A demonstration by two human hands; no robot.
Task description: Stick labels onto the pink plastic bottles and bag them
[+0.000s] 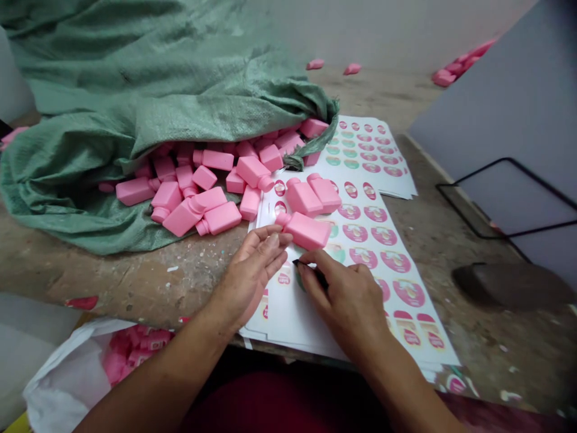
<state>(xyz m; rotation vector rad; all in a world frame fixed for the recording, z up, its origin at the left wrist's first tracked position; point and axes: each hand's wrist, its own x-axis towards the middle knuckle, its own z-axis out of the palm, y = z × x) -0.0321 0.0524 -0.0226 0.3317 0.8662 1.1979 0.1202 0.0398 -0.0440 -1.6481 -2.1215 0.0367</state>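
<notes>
Left hand (251, 273): palm down, fingers loosely together, not gripping anything; fingertips just beside the neck of a pink plastic bottle (306, 231).

Right hand (342, 294): thumb and fingers pinched together on a small dark-edged piece (301, 278), mostly hidden and too small to tell exactly.

Nearest bottle: lying on its side on a sticker sheet (293, 319), just beyond both hands.

Other bottles on the sheet: two pink ones (311, 195), side by side and touching, just past the nearest bottle.

Sticker sheet: printed with rows of round and oval labels, lying on the tabletop (135, 282); a second sheet (367, 150) lies beyond it.

Left of the sheet: a green woven sack (90, 174) lies on its side, with a heap of pink bottles (202, 186) spilling from its mouth.

Lower left: a white plastic bag (58, 385) holds more pink bottles, below the tabletop edge.

Far right: a black wire frame (478, 204) leans against a grey board (496, 102); a dark object (509, 285) sits on the tabletop.
</notes>
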